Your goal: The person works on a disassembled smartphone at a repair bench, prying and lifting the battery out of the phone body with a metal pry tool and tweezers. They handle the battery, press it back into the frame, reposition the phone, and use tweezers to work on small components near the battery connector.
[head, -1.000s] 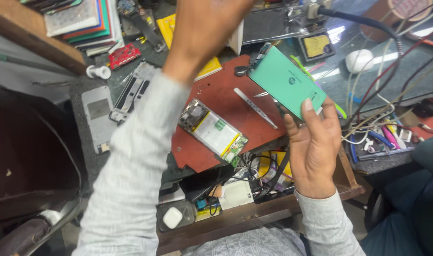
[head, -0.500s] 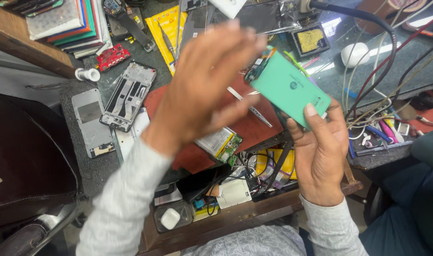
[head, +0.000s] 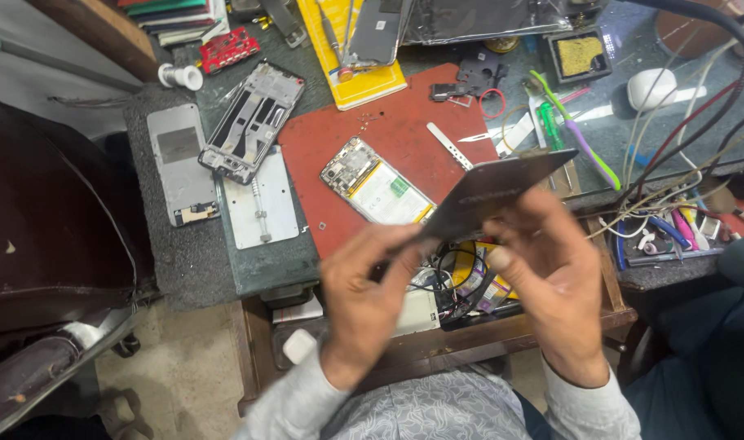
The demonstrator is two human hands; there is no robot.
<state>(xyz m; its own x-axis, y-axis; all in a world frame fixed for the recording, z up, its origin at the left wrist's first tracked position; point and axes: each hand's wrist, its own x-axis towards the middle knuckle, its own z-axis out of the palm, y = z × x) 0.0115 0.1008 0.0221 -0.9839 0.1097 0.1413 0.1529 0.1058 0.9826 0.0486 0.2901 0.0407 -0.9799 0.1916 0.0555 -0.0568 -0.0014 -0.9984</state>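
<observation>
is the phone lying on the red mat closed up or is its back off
Back off. The phone lies flat on the red mat with battery and circuit board exposed.

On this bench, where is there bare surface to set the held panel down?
Both hands, left hand and right hand, hold the dark panel. Bare patches: red mat above the opened phone. Crowded: cable tangle on the right.

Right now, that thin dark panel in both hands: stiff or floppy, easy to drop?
The dark panel looks thin and flat, so probably light and fairly stiff, though it may flex or crack if bent. The left hand and right hand pinch it near one end, edge-on; its smooth face looks slippery, so it could slide out.
</observation>
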